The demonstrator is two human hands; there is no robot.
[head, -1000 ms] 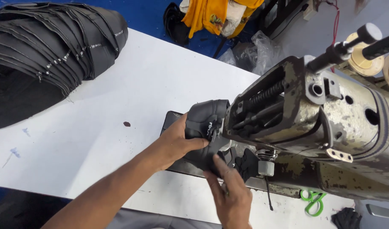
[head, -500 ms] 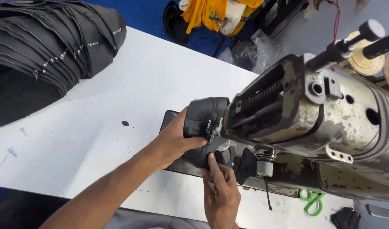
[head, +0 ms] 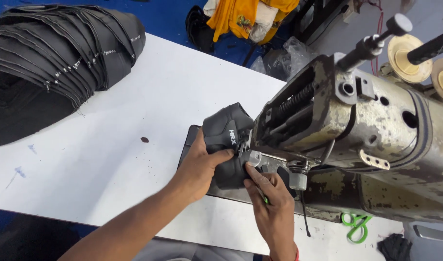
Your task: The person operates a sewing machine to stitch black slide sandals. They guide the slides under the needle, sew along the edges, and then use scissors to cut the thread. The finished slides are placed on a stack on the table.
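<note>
The one view comes from a camera worn on the person's head, looking steeply down and forward over a white table (head: pixel 134 96); it sits close, so the sewing machine (head: pixel 356 140) fills the right half and the left hand (head: pixel 202 164) and right hand (head: pixel 272 208) enter from the bottom edge. It tilts a little; the far table edge runs slantwise, and blue floor (head: pixel 168 19) shows beyond.

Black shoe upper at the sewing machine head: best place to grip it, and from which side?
Probably the domed outer side of the black shoe upper, approached from the table side on the left, as the left hand does. The sewing machine head blocks the right; the right hand only presses its lower edge near the needle area.
</note>
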